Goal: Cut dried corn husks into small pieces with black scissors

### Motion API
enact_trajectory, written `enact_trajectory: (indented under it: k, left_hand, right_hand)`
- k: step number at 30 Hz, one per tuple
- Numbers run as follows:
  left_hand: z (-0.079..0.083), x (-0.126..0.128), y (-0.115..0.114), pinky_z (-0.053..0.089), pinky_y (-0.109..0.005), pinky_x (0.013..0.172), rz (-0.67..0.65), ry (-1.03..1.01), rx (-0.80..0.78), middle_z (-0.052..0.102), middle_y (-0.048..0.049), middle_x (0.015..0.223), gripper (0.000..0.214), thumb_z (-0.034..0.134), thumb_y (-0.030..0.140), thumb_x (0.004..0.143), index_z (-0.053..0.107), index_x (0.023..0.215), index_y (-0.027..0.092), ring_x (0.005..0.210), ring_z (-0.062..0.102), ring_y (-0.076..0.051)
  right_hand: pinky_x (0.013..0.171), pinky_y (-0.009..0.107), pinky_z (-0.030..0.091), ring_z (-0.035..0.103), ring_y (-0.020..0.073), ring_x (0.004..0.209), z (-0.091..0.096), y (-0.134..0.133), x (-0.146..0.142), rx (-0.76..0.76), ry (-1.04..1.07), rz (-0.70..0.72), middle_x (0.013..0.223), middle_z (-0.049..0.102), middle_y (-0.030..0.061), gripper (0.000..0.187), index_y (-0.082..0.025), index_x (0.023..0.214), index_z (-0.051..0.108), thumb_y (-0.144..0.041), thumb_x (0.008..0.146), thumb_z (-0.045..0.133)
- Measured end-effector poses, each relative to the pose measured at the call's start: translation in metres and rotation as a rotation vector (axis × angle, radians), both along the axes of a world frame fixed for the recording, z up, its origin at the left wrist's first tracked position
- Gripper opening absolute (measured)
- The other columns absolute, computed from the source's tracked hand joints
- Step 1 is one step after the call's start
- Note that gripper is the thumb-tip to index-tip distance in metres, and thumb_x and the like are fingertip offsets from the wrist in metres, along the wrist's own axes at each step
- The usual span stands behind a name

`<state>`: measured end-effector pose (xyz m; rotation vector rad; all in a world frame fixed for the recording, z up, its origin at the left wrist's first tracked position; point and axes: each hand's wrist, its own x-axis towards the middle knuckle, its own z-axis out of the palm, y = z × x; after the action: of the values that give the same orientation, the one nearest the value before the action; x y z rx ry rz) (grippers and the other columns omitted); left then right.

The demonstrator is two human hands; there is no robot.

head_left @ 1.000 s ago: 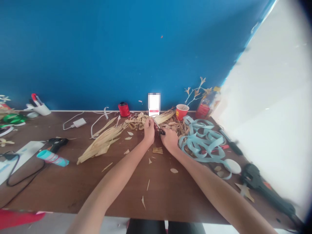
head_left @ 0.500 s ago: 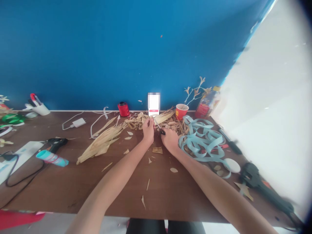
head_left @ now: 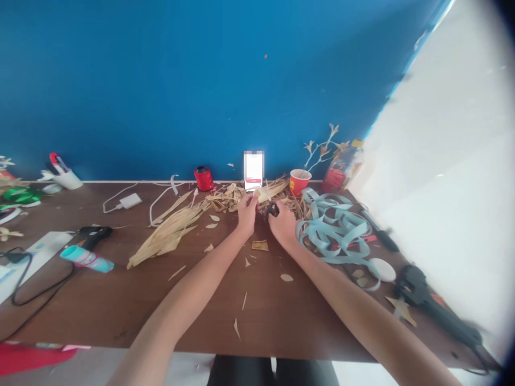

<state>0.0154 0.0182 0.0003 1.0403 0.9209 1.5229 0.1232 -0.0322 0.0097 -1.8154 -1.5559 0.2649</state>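
My two hands meet at the middle back of the brown table [head_left: 120, 300]. My right hand [head_left: 282, 226] is closed round the black handles of a pair of scissors [head_left: 272, 208], blades pointing up and left. My left hand [head_left: 247, 213] pinches a small piece of dried husk [head_left: 255, 196] next to the blades. Behind them lies a heap of dried husk leaves [head_left: 225, 201], with a longer bundle [head_left: 167, 236] stretching to the left. Small cut scraps [head_left: 260, 245] lie on the table below my hands.
A tangle of light blue ribbon [head_left: 333, 230] lies right of my hands, a red paper cup [head_left: 300, 182] behind it. A black glue gun [head_left: 430, 305] sits far right; another black glue gun [head_left: 94, 235] and a teal tube [head_left: 86, 259] left. Cables, a white charger [head_left: 131, 201] and a red spool [head_left: 204, 179] sit near the blue wall.
The scissors have swung more upright and my right hand has shifted slightly up. My left hand stays pinched on the husk piece.
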Motion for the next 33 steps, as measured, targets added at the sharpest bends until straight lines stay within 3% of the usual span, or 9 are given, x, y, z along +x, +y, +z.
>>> enact_trajectory:
  k: [8, 17, 33]
  left_hand:
    - [0.0007, 0.0032, -0.0008, 0.038, -0.023, 0.055, -0.08, -0.017, -0.02, 0.054, 0.0018, 0.063, 0.025, 0.069, 0.039, 0.076, 0.061, 0.077, 0.016, 0.055, 0.047, -0.009]
    - [-0.0007, 0.0023, -0.0003, 0.037, -0.023, 0.054, -0.111, -0.036, -0.033, 0.054, 0.0014, 0.06, 0.017, 0.068, 0.03, 0.074, 0.061, 0.073, 0.015, 0.054, 0.048, -0.009]
    - [-0.003, 0.001, 0.0009, 0.037, -0.022, 0.056, -0.103, -0.066, -0.02, 0.055, 0.0019, 0.06, 0.02, 0.07, 0.032, 0.073, 0.06, 0.071, 0.014, 0.054, 0.047, -0.008]
  right_hand:
    - [0.079, 0.03, 0.046, 0.066, 0.0232, 0.09, -0.0027, 0.0034, 0.0018, 0.051, 0.125, 0.077, 0.094, 0.073, 0.0038, 0.03, -0.026, 0.105, 0.067, -0.026, 0.079, 0.053]
    - [0.076, 0.028, 0.046, 0.066, 0.0224, 0.09, -0.002, 0.0022, 0.0015, 0.025, 0.09, 0.117, 0.092, 0.073, 0.0032, 0.031, -0.025, 0.105, 0.069, -0.026, 0.08, 0.05]
    - [0.076, 0.027, 0.044, 0.066, 0.0229, 0.091, 0.0003, 0.001, 0.0005, 0.017, 0.048, 0.108, 0.094, 0.073, 0.0037, 0.03, -0.024, 0.101, 0.069, -0.023, 0.077, 0.051]
